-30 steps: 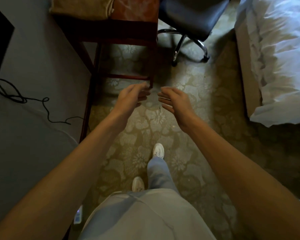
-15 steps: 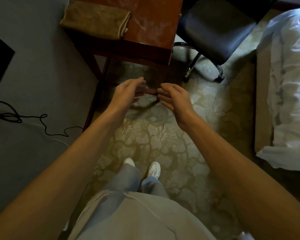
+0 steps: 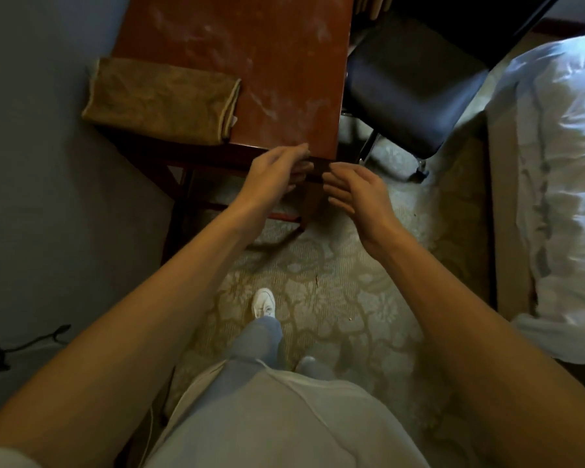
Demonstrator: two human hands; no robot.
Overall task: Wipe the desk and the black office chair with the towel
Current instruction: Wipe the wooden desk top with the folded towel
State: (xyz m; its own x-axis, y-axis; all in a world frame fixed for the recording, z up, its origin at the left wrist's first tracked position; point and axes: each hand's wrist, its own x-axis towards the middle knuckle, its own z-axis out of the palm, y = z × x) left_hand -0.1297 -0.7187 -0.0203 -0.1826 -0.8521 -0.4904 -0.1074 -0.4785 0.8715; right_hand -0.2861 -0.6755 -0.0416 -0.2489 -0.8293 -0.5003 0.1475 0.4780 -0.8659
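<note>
Wooden desk [image 3: 267,79], folded towel [image 3: 159,99] lying apart from left hand [image 3: 274,173], right hand [image 3: 358,194], both relaxed, empty

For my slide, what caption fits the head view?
Empty left hand and right hand hover by the desk and folded towel.

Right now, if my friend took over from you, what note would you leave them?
Left hand and right hand: both open, holding nothing, by the near corner of the reddish-brown wooden desk.
Folded olive-brown cloth towel: lies on the desk's left side, untouched.
Black padded office chair: right of the desk.
Done: nothing; whitish smears show on the desktop.
Left: pick up the towel, wipe desk, then chair.
</note>
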